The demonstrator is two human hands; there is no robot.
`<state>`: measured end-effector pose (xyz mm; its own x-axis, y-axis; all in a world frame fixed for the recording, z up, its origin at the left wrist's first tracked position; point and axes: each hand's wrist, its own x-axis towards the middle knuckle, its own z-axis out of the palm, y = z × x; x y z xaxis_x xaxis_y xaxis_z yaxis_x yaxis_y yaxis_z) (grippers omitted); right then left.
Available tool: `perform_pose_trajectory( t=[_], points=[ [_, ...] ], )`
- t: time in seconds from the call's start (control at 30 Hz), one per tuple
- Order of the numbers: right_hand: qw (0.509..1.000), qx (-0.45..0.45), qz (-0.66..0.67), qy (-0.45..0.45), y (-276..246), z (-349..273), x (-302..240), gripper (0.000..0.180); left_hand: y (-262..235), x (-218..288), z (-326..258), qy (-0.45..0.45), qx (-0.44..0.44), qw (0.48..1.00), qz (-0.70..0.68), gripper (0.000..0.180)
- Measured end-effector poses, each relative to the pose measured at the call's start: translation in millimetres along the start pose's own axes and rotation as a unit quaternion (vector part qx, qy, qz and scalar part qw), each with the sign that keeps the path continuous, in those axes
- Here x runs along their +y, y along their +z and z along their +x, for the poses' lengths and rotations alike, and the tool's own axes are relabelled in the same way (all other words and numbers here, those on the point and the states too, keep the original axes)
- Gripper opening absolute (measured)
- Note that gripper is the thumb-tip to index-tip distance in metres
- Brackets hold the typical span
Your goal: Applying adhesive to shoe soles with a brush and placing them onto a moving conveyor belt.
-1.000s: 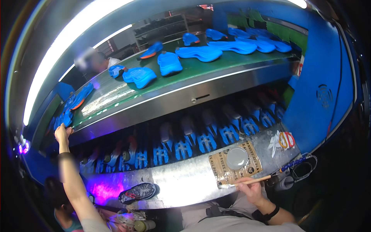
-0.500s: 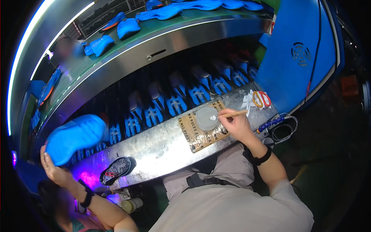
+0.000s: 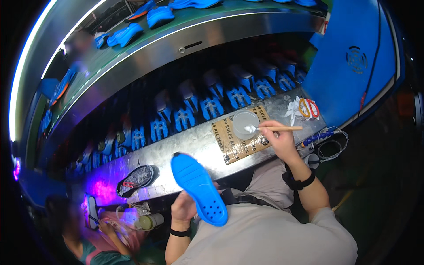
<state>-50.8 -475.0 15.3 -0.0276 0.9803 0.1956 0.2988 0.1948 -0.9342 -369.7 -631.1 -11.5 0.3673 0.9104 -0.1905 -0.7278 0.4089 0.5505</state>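
Note:
My left hand [image 3: 182, 207] grips a blue shoe sole [image 3: 196, 185] near my lap. The sole stands tilted, with grooves at its upper part and a cluster of small holes at its lower end. In my right hand [image 3: 279, 139] is a brush [image 3: 282, 128] with a wooden handle, pinched close to its head. The white brush tip sits over the near side of a round, pale tub [image 3: 240, 131], which may hold liquid. Beneath the tub lies a piece of brown cardboard [image 3: 225, 145] with printing and shiny tape.
A dark tray [image 3: 141, 179] with a small red item lies on the metal bench [image 3: 194, 143]. At the bench's right are scissors [image 3: 304, 108] on crumpled paper. Blue soles [image 3: 160, 17] line the upper green belt. Another person [image 3: 106, 227] sits at lower left holding a shoe.
My left hand has brought the blue sole from the far left to near my lap and turned it, showing grooves and holes. My right hand's brush has shifted slightly toward the tub's near edge.

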Motion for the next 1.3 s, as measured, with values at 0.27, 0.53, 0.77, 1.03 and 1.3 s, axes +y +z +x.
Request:
perform_pose_trajectory(
  t=[0.27, 0.53, 0.77, 1.03, 1.3],
  points=[
    [0.971, -0.197, 0.138, -0.012, 42, -33, -33, 0.019, 12, 1, -2, 0.014, 0.094, 0.992, 0.083, 0.077],
    [0.978, -0.177, 0.087, -0.075, 64, -26, -42, 0.017, 30, 16, 5, -0.007, 0.048, 0.994, 0.102, 0.075],
    [0.964, -0.238, 0.065, -0.095, 56, -35, -44, 0.013, 18, 17, 7, 0.003, 0.066, 0.994, 0.084, 0.074],
    [0.983, -0.146, 0.084, -0.066, 60, -24, -40, 0.015, 25, 22, 4, -0.029, 0.044, 0.992, 0.115, 0.079],
    [0.978, -0.158, 0.072, -0.114, 61, -25, -48, 0.014, 25, 28, 3, -0.012, 0.043, 0.988, 0.148, 0.078]
  ],
)
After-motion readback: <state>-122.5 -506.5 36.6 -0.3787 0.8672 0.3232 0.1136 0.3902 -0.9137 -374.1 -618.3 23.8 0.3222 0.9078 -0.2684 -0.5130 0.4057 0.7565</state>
